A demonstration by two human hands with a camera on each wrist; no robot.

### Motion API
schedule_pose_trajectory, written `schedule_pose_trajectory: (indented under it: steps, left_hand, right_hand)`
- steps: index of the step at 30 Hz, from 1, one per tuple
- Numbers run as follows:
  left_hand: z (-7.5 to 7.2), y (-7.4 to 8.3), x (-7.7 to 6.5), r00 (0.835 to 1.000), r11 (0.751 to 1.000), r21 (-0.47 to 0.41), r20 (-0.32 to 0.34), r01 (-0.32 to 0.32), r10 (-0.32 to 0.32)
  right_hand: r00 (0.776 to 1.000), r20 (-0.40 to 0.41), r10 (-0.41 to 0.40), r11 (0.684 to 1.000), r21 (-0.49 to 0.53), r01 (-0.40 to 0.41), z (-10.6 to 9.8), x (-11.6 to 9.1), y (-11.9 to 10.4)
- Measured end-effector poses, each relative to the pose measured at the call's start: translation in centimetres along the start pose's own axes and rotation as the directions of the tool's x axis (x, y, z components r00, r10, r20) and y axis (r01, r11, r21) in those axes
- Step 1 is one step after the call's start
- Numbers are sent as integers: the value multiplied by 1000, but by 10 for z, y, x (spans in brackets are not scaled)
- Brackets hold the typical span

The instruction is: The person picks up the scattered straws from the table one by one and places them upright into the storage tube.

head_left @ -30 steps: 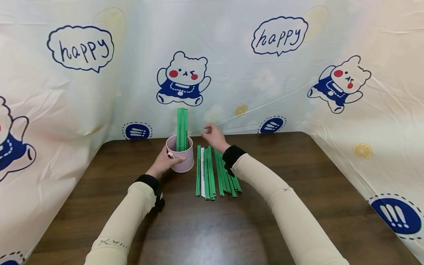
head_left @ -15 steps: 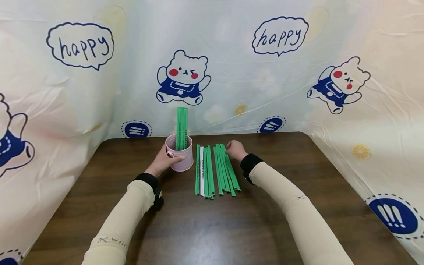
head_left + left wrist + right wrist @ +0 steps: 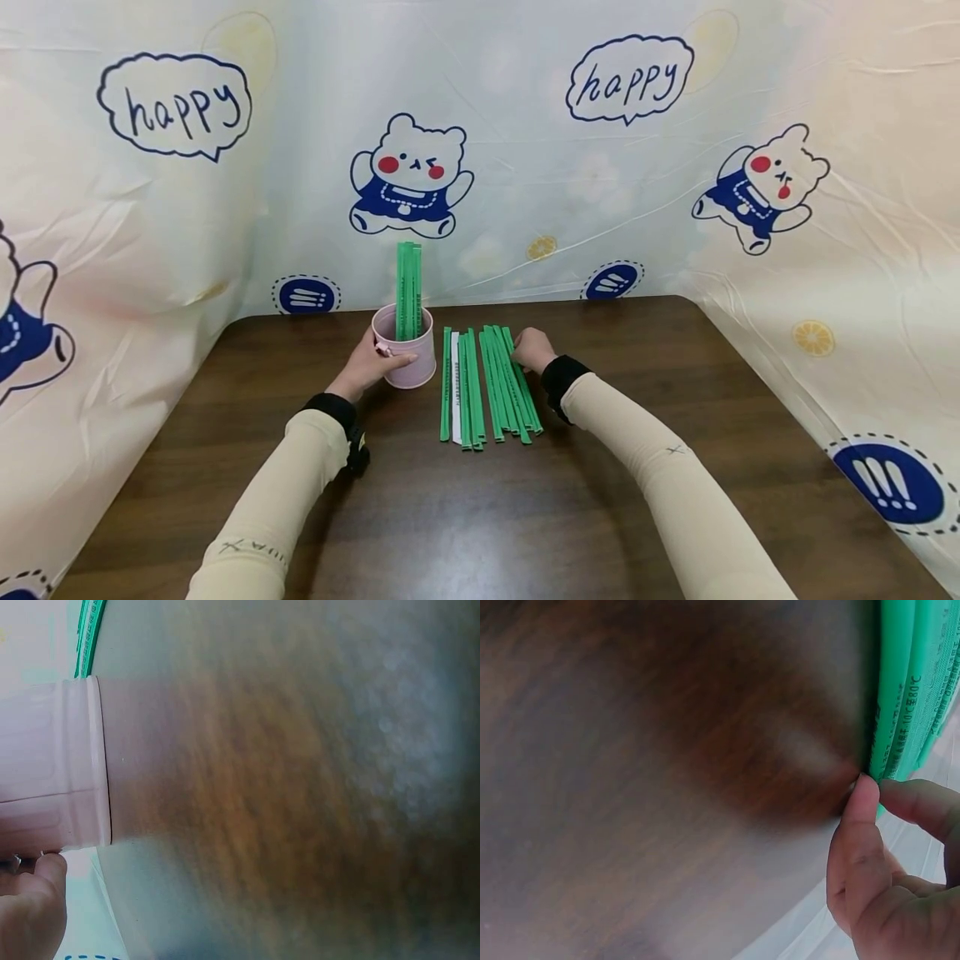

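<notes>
My left hand (image 3: 369,364) grips a pink bucket (image 3: 411,368) near the back of the table, thumb across its front. Several green wrapped straws (image 3: 408,292) stand upright in the bucket. To its right, more green wrapped straws lie side by side in two groups; a white wrapped straw (image 3: 456,387) lies in the left one. My right hand (image 3: 534,349) is at the far end of the right group. In the right wrist view, its thumb and index finger pinch the end of the outermost green wrapped straw (image 3: 895,682), which bears dark print.
The brown wooden table (image 3: 465,525) fills the foreground. A printed cloth backdrop (image 3: 510,150) with bears stands behind the table's far edge and along both sides.
My right hand has gone from above the table beside the bucket, right and down to the outermost straw, and now pinches its far end. My left hand stays on the bucket.
</notes>
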State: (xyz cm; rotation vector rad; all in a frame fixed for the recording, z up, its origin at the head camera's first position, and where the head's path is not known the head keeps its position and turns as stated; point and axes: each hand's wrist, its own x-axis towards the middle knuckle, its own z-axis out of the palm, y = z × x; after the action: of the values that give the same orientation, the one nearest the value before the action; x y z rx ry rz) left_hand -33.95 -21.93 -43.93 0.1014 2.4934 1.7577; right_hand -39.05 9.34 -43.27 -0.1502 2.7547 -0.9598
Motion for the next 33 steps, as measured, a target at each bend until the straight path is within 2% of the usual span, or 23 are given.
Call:
schedule_pose_trajectory:
  steps: [9, 20, 25, 28, 33]
  left_hand:
    - [1, 4, -5, 1000, 998, 55, -17, -14, 15]
    - [1, 5, -7, 1000, 1000, -21, 9, -18, 18]
    - [2, 4, -5, 1000, 1000, 19, -9, -17, 18]
    - [2, 4, -5, 1000, 999, 47, -15, -17, 18]
    - [3, 4, -6, 1000, 999, 48, -16, -16, 17]
  right_hand:
    - [1000, -10, 11, 1000, 15, -10, 3, 3, 2]
    - [999, -29, -22, 999, 41, 23, 1, -7, 4]
    - [999, -35, -30, 997, 65, 32, -5, -10, 5]
    - [997, -66, -26, 997, 66, 30, -12, -8, 3]
    - [982, -186, -47, 996, 70, 61, -28, -6, -6]
